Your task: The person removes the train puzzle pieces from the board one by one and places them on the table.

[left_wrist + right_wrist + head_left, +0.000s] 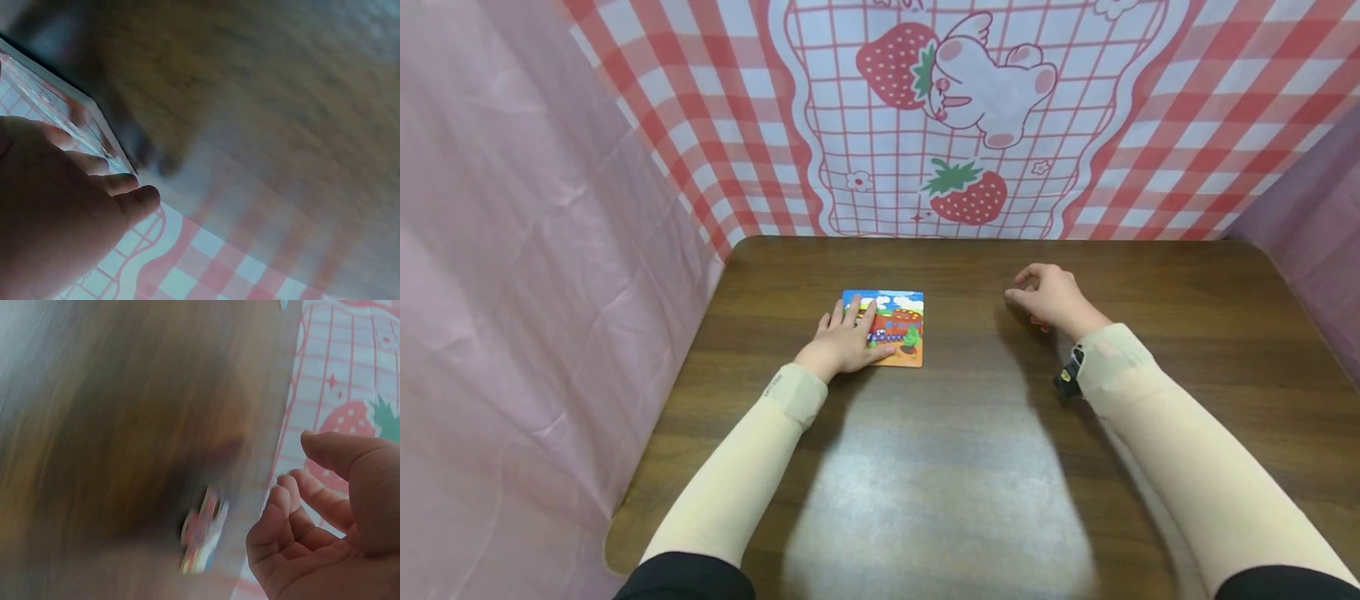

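Note:
My left hand (842, 343) rests with spread, straight fingers on the left part of a square picture board (912, 310). Blue sky, white clouds, a red shape and a green plant show on it; the hand hides the rest. The left wrist view shows the board's edge (100, 122) just beyond the fingers of that hand (56, 200). Over the table to the right, my right hand (1051, 296) has loosely bent fingers and holds nothing. Near it, a small colourful piece (203, 534), jigsaw-like in outline but blurred, lies on the wood, mostly hidden in the head view.
Both hands are above a brown wooden table (955, 442) with rounded corners. A red-and-white checked cloth (880, 167) with strawberries hangs behind its far edge. Pink curtains (535, 250) hang at the sides. A dark device (1067, 375) is strapped to the right wrist.

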The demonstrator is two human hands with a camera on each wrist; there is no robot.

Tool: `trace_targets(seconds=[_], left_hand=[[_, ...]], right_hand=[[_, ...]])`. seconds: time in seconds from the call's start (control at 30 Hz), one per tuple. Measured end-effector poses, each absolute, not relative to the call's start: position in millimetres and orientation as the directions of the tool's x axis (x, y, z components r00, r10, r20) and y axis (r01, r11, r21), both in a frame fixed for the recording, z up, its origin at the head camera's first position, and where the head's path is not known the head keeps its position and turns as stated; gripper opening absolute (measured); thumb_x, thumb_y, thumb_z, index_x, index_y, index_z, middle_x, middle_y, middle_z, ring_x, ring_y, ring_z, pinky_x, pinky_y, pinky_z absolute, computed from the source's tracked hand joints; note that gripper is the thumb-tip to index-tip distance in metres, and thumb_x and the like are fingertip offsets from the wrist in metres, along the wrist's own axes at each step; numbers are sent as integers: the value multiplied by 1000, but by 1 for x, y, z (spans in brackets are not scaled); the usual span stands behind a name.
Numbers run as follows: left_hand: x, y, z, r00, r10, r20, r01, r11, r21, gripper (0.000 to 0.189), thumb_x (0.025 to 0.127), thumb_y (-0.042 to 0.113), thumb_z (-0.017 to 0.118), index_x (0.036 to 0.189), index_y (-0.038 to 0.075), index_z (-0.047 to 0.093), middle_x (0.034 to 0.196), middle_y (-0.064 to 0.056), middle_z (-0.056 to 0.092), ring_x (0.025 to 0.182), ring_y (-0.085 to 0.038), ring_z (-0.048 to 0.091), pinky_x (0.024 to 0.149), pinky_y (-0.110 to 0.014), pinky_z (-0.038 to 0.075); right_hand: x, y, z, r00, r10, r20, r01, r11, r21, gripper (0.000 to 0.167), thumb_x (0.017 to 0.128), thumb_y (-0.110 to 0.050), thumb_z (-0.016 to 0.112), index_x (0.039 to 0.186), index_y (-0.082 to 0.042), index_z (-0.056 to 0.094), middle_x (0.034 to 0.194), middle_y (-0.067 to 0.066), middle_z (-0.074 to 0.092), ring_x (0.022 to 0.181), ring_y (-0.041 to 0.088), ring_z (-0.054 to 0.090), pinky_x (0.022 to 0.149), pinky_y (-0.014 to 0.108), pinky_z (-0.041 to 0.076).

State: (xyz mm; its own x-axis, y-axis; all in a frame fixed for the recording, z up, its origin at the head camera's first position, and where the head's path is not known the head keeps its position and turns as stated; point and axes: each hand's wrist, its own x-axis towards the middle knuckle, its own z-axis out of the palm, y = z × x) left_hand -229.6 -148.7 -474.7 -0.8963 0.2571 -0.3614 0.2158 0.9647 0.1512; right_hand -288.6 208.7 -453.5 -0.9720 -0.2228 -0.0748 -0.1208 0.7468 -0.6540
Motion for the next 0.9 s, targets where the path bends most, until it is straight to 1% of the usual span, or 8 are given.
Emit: trace_targets(seconds=[0.1, 0.2, 0.27, 0.43, 0.53, 0.63, 0.8, 0.9], left_hand=[[-229, -152, -473, -896, 225, -383, 183, 973, 142, 96, 95, 79, 34, 165, 23, -1, 169, -12, -9, 152, -40, -4, 119, -58, 7], [-229, -154, -472, -895, 205, -396, 159, 976, 147, 96, 95, 79, 34, 165, 24, -1, 169, -12, -10, 152, -41, -4, 118, -58, 7], [-229, -155, -473, -892, 203, -404, 152, 976, 155, 96, 95, 79, 34, 165, 25, -2, 169, -11, -11, 152, -41, -4, 118, -58, 7], [-237, -156, -483, -868, 191, -459, 130, 978, 162, 96, 93, 82, 30, 162, 29, -12, 167, -8, -20, 151, -39, -13, 118, -57, 2], [-241, -157, -488, -859, 182, -479, 117, 980, 161, 98, 91, 84, 29, 161, 31, -15, 166, -6, -24, 150, -39, -16, 118, -57, 1], [-240, -158, -488, -864, 181, -469, 113, 979, 169, 100, 91, 84, 31, 162, 28, -13, 166, -6, -22, 151, -39, -14, 118, -57, 1], [-232, -158, -479, -888, 192, -418, 124, 975, 183, 103, 93, 81, 34, 164, 19, -5, 168, -8, -13, 152, -39, -7, 119, -57, 5], [-229, -159, -476, -895, 195, -402, 130, 975, 183, 103, 93, 81, 35, 165, 17, -2, 169, -8, -12, 152, -39, -5, 119, -57, 6]], right_hand=[[-290, 190, -456, -966, -250, -65, -144, 729, -669, 38, 98, -27, 69, 118, 4, 62, 89, 15, 65, 66, 23, 60, 58, 36, 50], [-291, 167, -457, -958, -279, -61, -168, 724, -669, 35, 97, -25, 70, 116, 4, 65, 93, 15, 64, 74, 24, 60, 68, 39, 49], [-291, 150, -458, -953, -297, -64, -179, 720, -671, 33, 96, -23, 71, 115, 4, 66, 95, 15, 64, 77, 26, 60, 72, 41, 50], [-293, 109, -458, -936, -346, -65, -223, 724, -653, 28, 93, -18, 75, 109, 4, 70, 97, 15, 68, 88, 27, 61, 81, 43, 50], [-293, 88, -457, -925, -373, -69, -245, 724, -645, 26, 91, -15, 77, 107, 5, 72, 97, 14, 70, 92, 28, 63, 85, 43, 51], [-294, 71, -458, -916, -392, -82, -252, 724, -642, 26, 89, -15, 79, 105, 5, 73, 97, 14, 70, 92, 27, 62, 85, 43, 51], [-299, 50, -461, -910, -401, -105, -249, 731, -636, 30, 87, -19, 82, 103, 4, 73, 94, 12, 69, 89, 25, 59, 83, 41, 50], [-303, 39, -464, -906, -410, -106, -264, 742, -616, 32, 85, -21, 84, 102, 4, 73, 95, 12, 70, 89, 26, 60, 83, 40, 51]])
